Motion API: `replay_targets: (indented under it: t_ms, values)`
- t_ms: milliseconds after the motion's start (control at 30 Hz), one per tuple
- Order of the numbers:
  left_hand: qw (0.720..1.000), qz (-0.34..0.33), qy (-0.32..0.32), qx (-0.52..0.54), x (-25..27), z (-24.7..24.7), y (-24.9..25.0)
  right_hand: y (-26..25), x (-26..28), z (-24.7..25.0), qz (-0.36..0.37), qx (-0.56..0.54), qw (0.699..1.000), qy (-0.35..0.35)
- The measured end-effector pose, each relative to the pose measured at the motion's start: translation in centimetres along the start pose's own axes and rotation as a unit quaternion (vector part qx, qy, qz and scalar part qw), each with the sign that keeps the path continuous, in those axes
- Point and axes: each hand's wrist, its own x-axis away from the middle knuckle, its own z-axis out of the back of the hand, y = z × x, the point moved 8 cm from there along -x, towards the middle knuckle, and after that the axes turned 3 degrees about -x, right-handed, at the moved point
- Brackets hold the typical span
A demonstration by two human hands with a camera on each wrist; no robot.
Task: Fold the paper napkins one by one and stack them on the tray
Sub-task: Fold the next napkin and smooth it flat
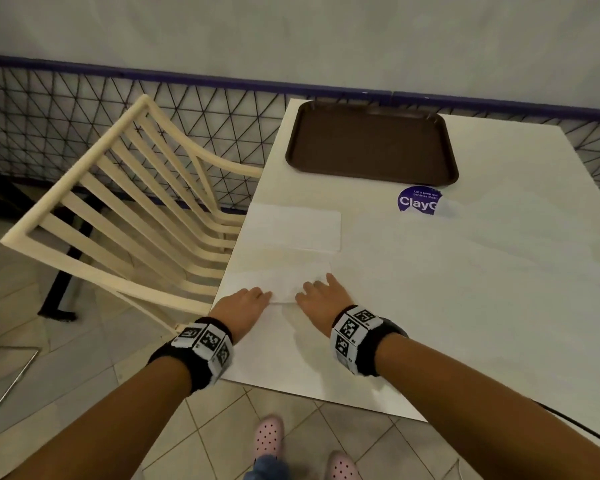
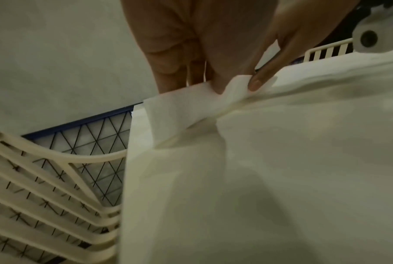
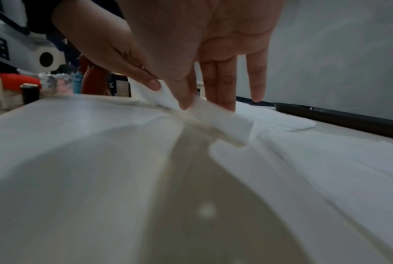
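Observation:
A white paper napkin (image 1: 281, 282) lies near the left front corner of the white table (image 1: 465, 271). My left hand (image 1: 262, 296) pinches its near edge between thumb and fingers, and the left wrist view shows that edge (image 2: 179, 114) lifted off the table. My right hand (image 1: 309, 289) pinches the same edge further right, thumb and forefinger on the paper (image 3: 225, 123), the other fingers straight. A second napkin (image 1: 291, 230) lies flat just beyond. The brown tray (image 1: 371, 143) sits at the table's far side with nothing on it.
A cream slatted chair (image 1: 118, 209) stands tipped against the table's left edge, with a wire fence (image 1: 66, 98) behind it. A purple round sticker (image 1: 418, 200) sits in front of the tray. A black cable (image 1: 586, 434) hangs at the table's right front corner.

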Motion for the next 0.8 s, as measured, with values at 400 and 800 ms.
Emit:
replay_targets:
  t_ms: [400, 800]
  values:
    - [0.989, 0.019, 0.147, -0.023, -6.7, 14.9, -10.0, 10.6, -2.9, 13.7, -0.126, -0.032, 0.976, 0.172]
    - [0.993, -0.04, 0.108, -0.022, -11.7, 10.5, -9.0, 12.5, -5.8, 9.1, -0.166, -0.122, 0.97, 0.131]
